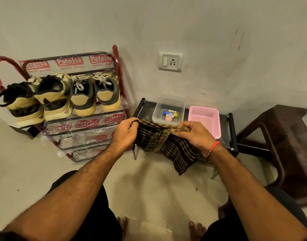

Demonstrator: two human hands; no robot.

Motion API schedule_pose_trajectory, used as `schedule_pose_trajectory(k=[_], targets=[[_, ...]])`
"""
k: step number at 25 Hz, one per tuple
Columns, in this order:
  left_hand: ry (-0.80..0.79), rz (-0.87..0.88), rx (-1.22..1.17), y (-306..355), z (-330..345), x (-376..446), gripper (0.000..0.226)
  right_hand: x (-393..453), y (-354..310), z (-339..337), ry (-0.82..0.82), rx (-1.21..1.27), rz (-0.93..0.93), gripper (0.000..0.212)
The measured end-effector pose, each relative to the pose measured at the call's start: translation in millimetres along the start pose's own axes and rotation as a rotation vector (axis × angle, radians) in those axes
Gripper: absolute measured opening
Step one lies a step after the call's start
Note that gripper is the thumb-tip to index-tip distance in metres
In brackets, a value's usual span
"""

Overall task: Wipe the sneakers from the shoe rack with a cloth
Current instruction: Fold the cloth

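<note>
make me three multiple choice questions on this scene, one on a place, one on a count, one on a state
1. Where is the pink basket?
A. on the shoe rack
B. on the low black stand, right of the clear tub
C. on the brown stool

2. How many sneakers sit on the shoe rack?
A. two
B. four
C. six

3. What is happening with the cloth?
A. both hands hold it
B. it lies on the floor
C. it hangs on the rack

Answers:
1. B, the basket sits on the black stand beside the clear tub.
2. B, four heels line the top shelf.
3. A, the left hand and right hand grip its top edge.
</note>
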State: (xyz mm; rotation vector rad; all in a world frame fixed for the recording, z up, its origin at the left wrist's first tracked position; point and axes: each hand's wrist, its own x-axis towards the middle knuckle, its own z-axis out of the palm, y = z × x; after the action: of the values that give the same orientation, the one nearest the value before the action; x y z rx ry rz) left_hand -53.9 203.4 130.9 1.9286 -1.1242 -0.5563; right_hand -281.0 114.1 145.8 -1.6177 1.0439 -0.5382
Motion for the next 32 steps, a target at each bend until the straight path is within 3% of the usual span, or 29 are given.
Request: schedule_pose_trajectory(k=[3,7,9,13,17,19,21,23,26,29,32], targets=[[0.031,0.055,-0.12,5.1,-5.2,-2.1,0.026,3.4,4.8,-10.7,0.052,-0.027,-0.013,0.018],[-0.136,0.296,-0.259,18.8,1.7,-15.7,0.027,-2.1,10.9,-3.9,-0.283,-0.212,-0.085,0.056],[-0.244,0.43,-0.247,17.5,9.7,-19.1,0.03,-6.2,8.8,19.7,-0.326,-0.182,-0.222,0.072],[-0.302,0.537,-0.118,9.3,8.8,-14.4,0.022,-2.9,5.3,35.4,-0.028,-0.081,-0.342,0.037],[-0.308,0.444,0.214,-1.9,-0.1,-7.9,0.031,-6.6,-9.9,22.4,0.062,0.256,-0.334,0.025],[-0.346,0.269,0.352,-5.0,-2.3,-6.5,0.03,-10.1,-18.7,18.0,0.078,0.58,-0.228,0.02],[-0.267,0.128,0.351,-5.1,-4.4,-5.7,0.023,-9.0,-20.8,8.7,0.122,0.764,-0.162,0.019],[-0.218,0.06,0.219,-2.0,-8.0,-5.8,0.019,-7.1,-19.5,-0.4,0.183,0.725,-0.167,0.015],[-0.363,0.03,0.029,0.2,-13.6,-7.4,0.015,-3.6,-14.6,-8.5,0.29,0.506,-0.182,0.009],[-0.493,0.031,0.03,-0.3,-21.8,-7.8,0.014,3.0,-6.0,-20.4,0.43,0.402,-0.18,0.005],[-0.384,-0.036,0.134,-7.5,-26.8,-0.2,0.022,9.6,3.7,-26.8,0.546,0.337,-0.154,0.009]])
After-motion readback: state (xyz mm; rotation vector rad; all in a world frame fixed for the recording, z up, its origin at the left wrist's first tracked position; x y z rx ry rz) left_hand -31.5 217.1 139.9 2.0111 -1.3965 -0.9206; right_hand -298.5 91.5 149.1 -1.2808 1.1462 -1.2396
